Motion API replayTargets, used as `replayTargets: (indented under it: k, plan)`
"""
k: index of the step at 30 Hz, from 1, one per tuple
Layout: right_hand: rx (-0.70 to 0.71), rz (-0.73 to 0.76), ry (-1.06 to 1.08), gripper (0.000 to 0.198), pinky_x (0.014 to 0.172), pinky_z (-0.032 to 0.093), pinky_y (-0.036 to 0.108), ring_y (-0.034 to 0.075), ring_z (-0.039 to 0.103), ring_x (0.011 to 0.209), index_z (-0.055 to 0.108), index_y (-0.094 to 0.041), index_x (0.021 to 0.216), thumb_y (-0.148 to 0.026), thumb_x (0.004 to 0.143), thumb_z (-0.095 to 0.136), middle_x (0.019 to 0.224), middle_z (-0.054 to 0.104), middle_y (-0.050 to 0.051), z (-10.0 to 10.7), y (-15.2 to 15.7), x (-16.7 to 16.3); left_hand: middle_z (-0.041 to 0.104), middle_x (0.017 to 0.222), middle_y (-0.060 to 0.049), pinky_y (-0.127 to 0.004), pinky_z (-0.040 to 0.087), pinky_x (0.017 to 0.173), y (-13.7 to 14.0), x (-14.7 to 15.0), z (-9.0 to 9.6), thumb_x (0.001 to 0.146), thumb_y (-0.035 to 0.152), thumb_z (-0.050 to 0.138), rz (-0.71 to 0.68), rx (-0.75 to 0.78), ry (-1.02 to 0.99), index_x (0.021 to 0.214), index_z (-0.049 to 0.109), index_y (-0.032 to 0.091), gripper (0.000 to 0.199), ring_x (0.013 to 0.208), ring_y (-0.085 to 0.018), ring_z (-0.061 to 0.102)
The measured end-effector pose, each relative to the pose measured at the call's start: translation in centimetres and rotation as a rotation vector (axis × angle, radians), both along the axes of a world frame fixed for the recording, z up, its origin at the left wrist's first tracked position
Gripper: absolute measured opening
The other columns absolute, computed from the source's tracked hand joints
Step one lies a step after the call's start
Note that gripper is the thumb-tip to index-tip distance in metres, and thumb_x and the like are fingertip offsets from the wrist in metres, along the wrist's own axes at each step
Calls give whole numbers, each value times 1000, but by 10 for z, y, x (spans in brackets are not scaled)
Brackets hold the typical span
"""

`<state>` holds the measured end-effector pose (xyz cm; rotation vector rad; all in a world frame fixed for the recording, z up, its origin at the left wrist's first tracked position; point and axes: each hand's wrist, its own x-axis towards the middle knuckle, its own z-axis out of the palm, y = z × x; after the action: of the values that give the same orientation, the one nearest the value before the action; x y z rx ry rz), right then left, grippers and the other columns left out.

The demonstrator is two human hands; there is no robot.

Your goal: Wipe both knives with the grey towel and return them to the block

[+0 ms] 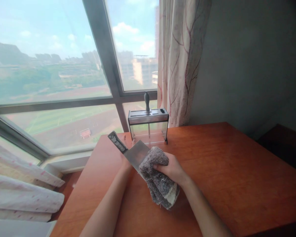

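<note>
A kitchen cleaver with a broad metal blade and a dark, worn handle is held up over the table, its handle pointing away to the left. My left hand grips it from behind near the base of the handle; the cleaver hides most of the fingers. Bunched in my right hand is a grey fluffy cloth with a pale patch at its lower edge. My right thumb presses on top of this cloth, which wraps over the near end of the blade and hides it.
Behind my hands, by the window, stands a clear-sided knife holder with a metal top; a grey-handled tool sticks up from it. The brown wooden table extends right. Curtains hang beside the window and at the lower left.
</note>
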<state>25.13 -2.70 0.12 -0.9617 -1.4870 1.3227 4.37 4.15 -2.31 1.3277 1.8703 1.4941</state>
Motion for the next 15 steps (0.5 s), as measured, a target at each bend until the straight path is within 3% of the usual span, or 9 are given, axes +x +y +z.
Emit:
replayTargets:
  k: [3, 7, 9, 12, 15]
  plan:
    - [6, -24, 7, 49, 81, 52, 36, 25, 66, 91, 68, -16, 109, -37, 67, 79, 99, 73, 6, 0, 0, 1, 65, 102, -11, -35, 49, 76, -12, -15, 10, 87, 42, 52, 20, 128, -77, 100, 63, 13, 34, 94, -24, 61]
    - [15, -39, -27, 47, 81, 52, 38, 27, 67, 91, 69, -16, 105, -39, 66, 79, 99, 74, 7, -1, 0, 1, 64, 70, -5, -24, 41, 49, -29, -23, 31, 84, 62, 41, -171, 248, -639, 92, 63, 13, 53, 58, -16, 59]
    - [18, -35, -41, 47, 82, 52, 38, 27, 67, 91, 69, -16, 106, -39, 66, 79, 99, 74, 7, 0, 0, 0, 63, 65, -3, -20, 33, 42, -36, -21, 41, 81, 67, 45, -278, 247, -783, 95, 62, 14, 57, 49, -12, 52]
    - [14, -1, -59, 49, 82, 52, 37, 25, 66, 91, 67, -17, 109, -36, 66, 79, 99, 73, 5, 1, -1, 0, 61, 62, 1, -18, 28, 40, -42, -15, 49, 79, 59, 59, -243, 258, -749, 89, 58, 17, 43, 46, -9, 47]
    - [-8, 93, -79, 49, 83, 51, 36, 24, 65, 92, 67, -18, 111, -35, 67, 79, 100, 72, 4, 5, -4, 0, 55, 57, 4, -19, 34, 44, -44, -9, 51, 83, 50, 59, -136, 306, -656, 78, 52, 18, 33, 47, -9, 47]
